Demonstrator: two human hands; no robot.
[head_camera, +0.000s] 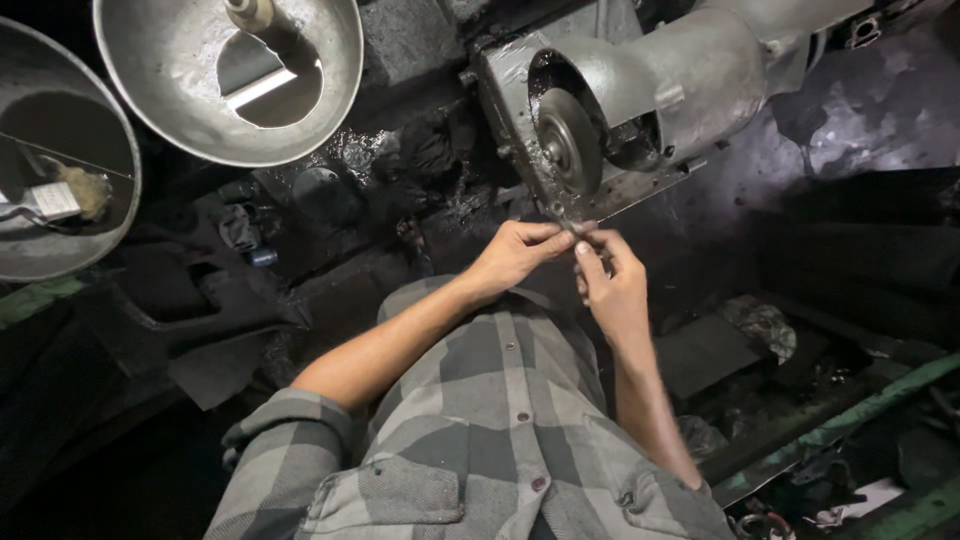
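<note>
My left hand and my right hand meet just below a bench grinder, fingertips pinched together on a small dark metal piece. The piece points up toward the round grinding wheel, close under its lower edge; whether it touches the wheel I cannot tell. The wheel sits in a grey metal motor housing fixed on a grimy plate. My grey checked shirt fills the lower middle of the view.
A large metal bowl-shaped shade hangs at the upper left, and part of another shade sits at the far left. Dark oily scraps and parts cover the bench. A green-edged ledge runs at the lower right.
</note>
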